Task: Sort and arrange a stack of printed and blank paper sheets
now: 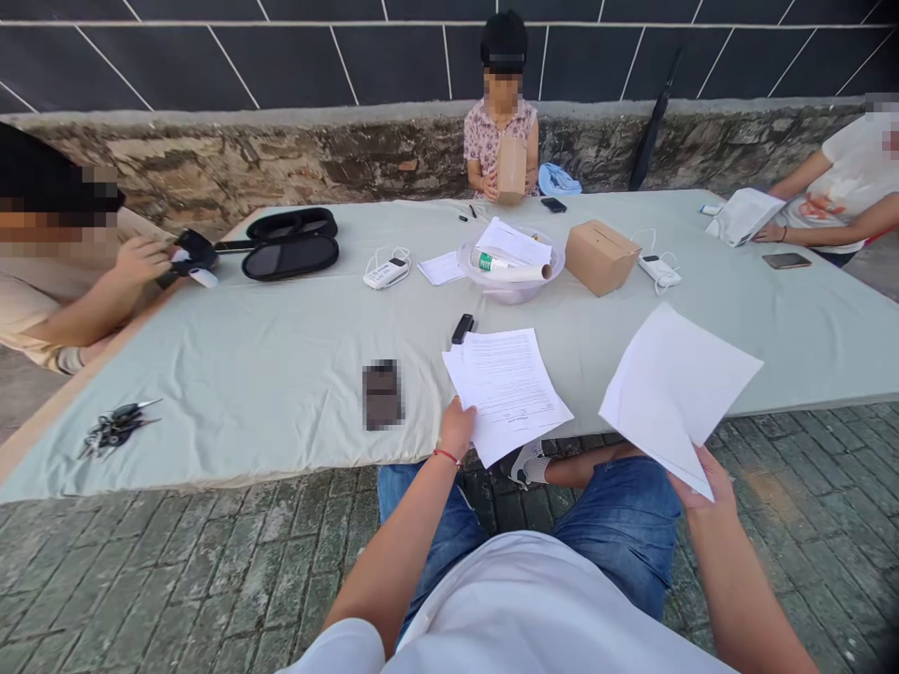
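My left hand point(458, 428), with a red string on its wrist, grips the left edge of some printed sheets point(512, 384) that lie partly on the table and overhang its near edge. Off to the right, my right hand point(706, 477) holds up white paper point(678, 374) by its lower corner, its visible side mostly blank. Both sets of paper are apart from each other. Just beyond the printed sheets lies a small black object point(463, 329). A dark, blurred-out item point(383, 395) is on the cloth left of my left hand.
On the cloth-covered table point(281, 374) are a bunch of keys point(119, 426), an open black case point(291, 248), a white power strip point(388, 271), a plastic bowl point(516, 288) with papers and a roll, and a cardboard box point(601, 257). Three other people sit around it.
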The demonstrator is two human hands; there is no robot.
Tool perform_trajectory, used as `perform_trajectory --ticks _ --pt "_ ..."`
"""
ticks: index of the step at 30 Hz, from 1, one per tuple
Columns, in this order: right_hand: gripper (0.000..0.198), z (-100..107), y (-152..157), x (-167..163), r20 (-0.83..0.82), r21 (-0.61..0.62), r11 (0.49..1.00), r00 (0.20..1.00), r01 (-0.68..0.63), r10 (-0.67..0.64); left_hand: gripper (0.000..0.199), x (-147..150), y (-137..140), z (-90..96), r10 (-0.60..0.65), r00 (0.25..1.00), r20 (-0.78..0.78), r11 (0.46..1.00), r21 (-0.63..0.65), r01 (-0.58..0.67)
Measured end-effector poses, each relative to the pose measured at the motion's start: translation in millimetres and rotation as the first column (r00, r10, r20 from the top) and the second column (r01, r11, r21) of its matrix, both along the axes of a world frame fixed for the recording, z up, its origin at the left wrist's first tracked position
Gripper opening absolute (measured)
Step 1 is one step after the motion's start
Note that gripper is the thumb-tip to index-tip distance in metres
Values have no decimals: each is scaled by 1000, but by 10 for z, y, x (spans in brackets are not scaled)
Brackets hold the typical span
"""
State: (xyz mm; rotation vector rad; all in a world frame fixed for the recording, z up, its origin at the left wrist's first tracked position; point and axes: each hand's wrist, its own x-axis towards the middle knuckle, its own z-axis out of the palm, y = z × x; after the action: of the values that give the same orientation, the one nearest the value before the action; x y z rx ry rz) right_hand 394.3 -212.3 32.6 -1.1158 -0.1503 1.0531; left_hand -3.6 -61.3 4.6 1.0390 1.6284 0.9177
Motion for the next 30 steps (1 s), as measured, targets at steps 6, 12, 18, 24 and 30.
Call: perform_trajectory --ticks 6,12,18,24,30 --pt "24 -18 -79 -633 -442 338 920 830 -199 341 42 32 -70 63 43 959 -279 995 94 -17" --pt "33 50 276 -1587 -329 431 643 553 -633 765 58 -41 -480 323 188 954 -235 921 379 -89" --pt "90 202 519 -2052 -279 314 77 -14 -946 960 55 -307 -457 1100 121 991 58 794 593 -132" --pt "112 89 424 -2020 -359 232 -104 -185 -967 915 68 -522 -391 1636 -340 880 331 874 456 165" --pt "104 -127 258 -1747 -398 199 3 -78 -980 914 54 -434 -466 1548 -303 891 337 893 427 142"
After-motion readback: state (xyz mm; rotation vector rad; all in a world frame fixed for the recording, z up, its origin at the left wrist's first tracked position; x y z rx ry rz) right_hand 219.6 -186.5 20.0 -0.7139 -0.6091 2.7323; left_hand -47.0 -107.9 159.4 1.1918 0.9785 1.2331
